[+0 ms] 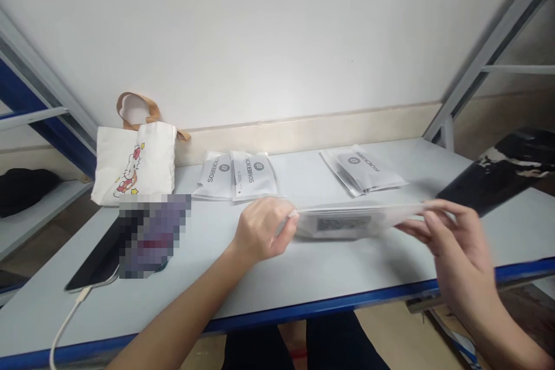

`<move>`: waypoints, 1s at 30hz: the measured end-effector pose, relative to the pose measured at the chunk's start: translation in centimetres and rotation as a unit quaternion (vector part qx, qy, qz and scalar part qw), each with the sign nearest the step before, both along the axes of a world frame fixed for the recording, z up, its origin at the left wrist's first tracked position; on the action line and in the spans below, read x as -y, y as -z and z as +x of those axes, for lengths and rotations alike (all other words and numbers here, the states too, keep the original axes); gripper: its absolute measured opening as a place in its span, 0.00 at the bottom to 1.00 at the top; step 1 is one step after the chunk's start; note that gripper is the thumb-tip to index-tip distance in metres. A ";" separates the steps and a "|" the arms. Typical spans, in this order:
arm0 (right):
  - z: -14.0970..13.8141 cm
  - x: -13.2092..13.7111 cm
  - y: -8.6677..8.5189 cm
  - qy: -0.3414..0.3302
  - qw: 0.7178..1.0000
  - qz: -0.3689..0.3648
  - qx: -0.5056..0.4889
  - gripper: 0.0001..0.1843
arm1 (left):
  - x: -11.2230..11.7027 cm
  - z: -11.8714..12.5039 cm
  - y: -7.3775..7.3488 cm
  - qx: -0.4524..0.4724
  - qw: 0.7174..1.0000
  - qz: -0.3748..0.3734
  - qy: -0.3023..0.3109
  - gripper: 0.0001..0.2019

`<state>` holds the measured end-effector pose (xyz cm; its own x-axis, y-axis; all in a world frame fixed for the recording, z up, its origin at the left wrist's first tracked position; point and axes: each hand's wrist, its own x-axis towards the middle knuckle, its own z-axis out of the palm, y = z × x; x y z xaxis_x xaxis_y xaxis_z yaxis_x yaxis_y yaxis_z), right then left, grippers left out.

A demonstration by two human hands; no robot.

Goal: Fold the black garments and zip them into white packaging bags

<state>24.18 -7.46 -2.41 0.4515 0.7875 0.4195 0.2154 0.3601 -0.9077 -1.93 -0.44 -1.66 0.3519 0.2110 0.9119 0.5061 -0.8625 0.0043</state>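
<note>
A frosted plastic zip bag [338,224] with a dark printed text patch is held above the table, slightly blurred by motion. My left hand [264,228] pinches its left end between thumb and fingers. At the other end, my right hand [459,243] grips the edge, thumb on top and fingers beneath. Behind the hands lie more frosted bags printed ROCKBROS: an overlapping pair [254,176] at centre left and a small stack [366,170] at centre right. What the held bag contains cannot be made out.
A white tote bag [134,165] with tan handles leans against the wall at left. Before it lie a black tablet-like device [97,260] on a white cable and a pixelated purple item [156,237]. A black object [498,173] stands at right. The table has a blue front edge [347,303].
</note>
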 end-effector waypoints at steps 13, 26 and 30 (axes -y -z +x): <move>-2.7 2.5 1.1 -0.389 0.842 -0.343 -0.149 0.29 | 5.5 1.8 2.5 -0.186 0.963 0.141 0.135 0.07; -8.8 -18.8 -5.0 -0.266 0.901 -0.200 0.278 0.18 | 3.1 2.6 0.9 -0.116 0.990 0.078 0.030 0.13; -11.3 -20.3 -1.8 -0.215 0.906 -0.158 0.330 0.25 | 2.3 2.0 0.8 -0.174 0.985 -0.006 0.016 0.17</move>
<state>12.85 12.81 -0.58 -0.1927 0.9586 0.2098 0.6496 0.2849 -0.7049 0.10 -2.76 -2.46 0.6491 0.2036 0.7329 0.4505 -0.8793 -0.1547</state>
